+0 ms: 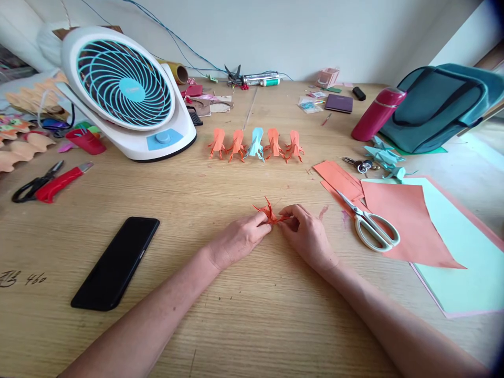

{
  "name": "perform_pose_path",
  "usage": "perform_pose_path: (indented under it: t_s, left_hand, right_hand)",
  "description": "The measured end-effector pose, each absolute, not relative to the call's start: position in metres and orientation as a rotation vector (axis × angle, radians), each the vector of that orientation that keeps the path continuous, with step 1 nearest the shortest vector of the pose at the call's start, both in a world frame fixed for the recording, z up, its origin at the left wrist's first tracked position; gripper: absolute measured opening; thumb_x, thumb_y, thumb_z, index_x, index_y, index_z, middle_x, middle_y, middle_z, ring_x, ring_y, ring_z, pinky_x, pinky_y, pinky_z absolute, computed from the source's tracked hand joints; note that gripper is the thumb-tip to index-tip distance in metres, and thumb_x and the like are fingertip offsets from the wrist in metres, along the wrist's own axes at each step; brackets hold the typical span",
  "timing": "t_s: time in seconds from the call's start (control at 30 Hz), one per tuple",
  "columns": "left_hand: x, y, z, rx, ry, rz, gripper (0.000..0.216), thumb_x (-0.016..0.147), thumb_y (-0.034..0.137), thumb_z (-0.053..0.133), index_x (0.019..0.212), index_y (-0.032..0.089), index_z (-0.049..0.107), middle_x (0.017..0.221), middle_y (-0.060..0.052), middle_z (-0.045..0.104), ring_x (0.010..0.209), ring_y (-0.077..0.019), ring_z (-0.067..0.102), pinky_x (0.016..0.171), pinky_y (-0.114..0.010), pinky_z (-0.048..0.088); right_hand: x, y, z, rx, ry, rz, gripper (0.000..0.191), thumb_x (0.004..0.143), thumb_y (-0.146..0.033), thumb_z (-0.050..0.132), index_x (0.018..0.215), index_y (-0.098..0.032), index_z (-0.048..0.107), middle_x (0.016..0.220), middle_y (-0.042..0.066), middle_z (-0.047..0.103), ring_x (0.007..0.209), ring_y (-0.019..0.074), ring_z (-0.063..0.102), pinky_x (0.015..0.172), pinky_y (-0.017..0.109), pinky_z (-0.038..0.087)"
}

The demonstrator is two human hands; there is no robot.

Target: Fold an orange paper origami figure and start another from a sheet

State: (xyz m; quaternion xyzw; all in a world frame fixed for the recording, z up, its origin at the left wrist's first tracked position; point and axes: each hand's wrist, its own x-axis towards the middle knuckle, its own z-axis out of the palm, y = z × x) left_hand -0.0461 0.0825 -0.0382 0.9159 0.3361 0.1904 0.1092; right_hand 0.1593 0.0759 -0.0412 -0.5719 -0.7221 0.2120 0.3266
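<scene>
Between my hands, just above the wooden table, is a small orange folded-paper figure (pixel 269 211) with several thin pointed limbs. My left hand (pixel 244 233) is closed on its left side, fingertips partly hidden behind the paper. Thumb and forefinger of my right hand (pixel 305 230) pinch one of the thin limbs on the right. Farther back stands a row of finished-looking paper figures, orange ones (pixel 274 143) with a light blue one (pixel 256 143) in the middle. White-handled scissors (pixel 376 231) lie to the right on orange paper sheets (pixel 409 215).
A black phone (pixel 116 262) lies at the left, with a red utility knife (pixel 59 184) and black scissors (pixel 29 188) beyond it. A white fan (pixel 173 131) stands back left. At the right are a magenta bottle (pixel 378 114), a teal bag (pixel 433 115), keys (pixel 362 165) and teal paper figures (pixel 384 155).
</scene>
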Motion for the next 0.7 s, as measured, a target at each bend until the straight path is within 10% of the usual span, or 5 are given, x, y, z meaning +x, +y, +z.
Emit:
perform_pose_path:
  t_s: [0.7]
  left_hand:
    - [-0.044,0.08,-0.038,2.695,1.061,0.578,0.023,0.099,0.015,0.045,0.099,0.02,0.067,0.104,-0.006,0.064,0.085,-0.0162,0.066,0.074,-0.026,0.053]
  right_hand:
    - [0.15,0.077,-0.044,-1.58,-1.929,0.411,0.035,0.08,-0.014,0.054,0.114,-0.023,0.058,0.088,0.004,0.072,0.082,0.0214,0.068,0.079,0.033,0.046]
